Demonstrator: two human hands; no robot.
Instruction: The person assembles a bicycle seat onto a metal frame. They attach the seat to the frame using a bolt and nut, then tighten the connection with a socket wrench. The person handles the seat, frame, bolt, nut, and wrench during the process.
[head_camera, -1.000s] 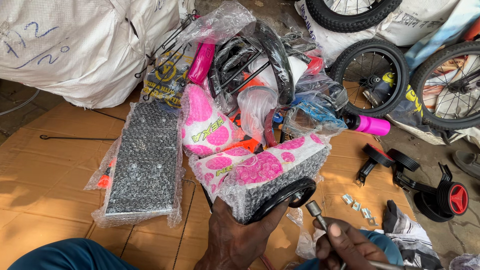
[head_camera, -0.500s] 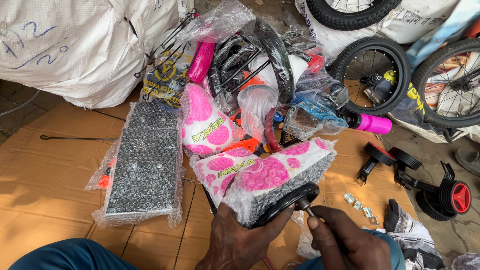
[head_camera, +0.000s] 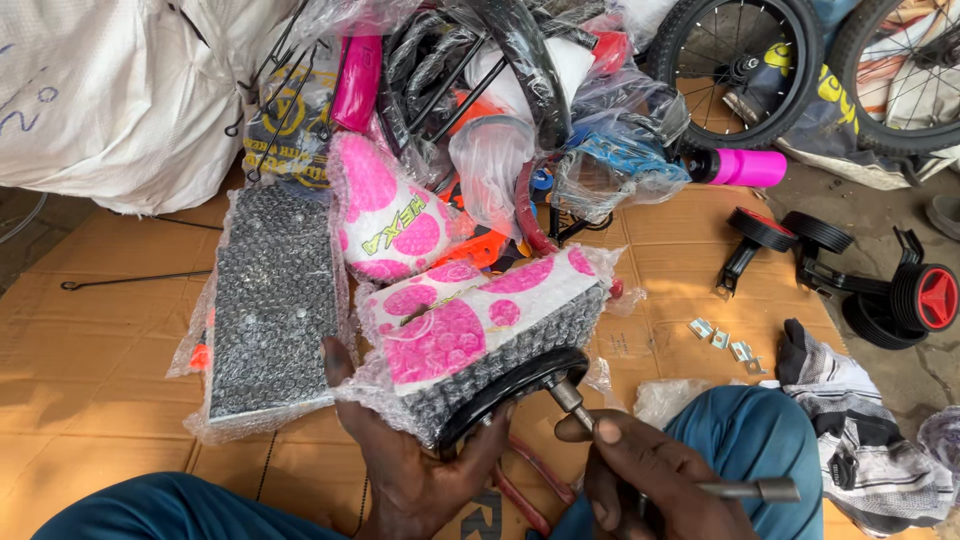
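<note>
My left hand (head_camera: 415, 470) grips from below a bubble-wrapped bicycle part (head_camera: 480, 335), white with pink spots, that has a black rim (head_camera: 510, 395) along its lower edge. My right hand (head_camera: 650, 485) is closed around a grey metal socket wrench (head_camera: 745, 490). The wrench's other end sits on a fitting (head_camera: 565, 392) at the black rim.
A flat bubble-wrapped black panel (head_camera: 270, 305) lies on the cardboard floor (head_camera: 90, 340) to the left. Behind are another pink-spotted wrapped piece (head_camera: 385, 215), a pink grip (head_camera: 740, 167), bicycle wheels (head_camera: 735, 65), black training wheels (head_camera: 880, 285), small metal brackets (head_camera: 725, 340) and a white sack (head_camera: 100, 90).
My right hand has brought the wrench up from the lower right until its end meets the fitting at the black rim. My left hand has tilted the wrapped part slightly.
</note>
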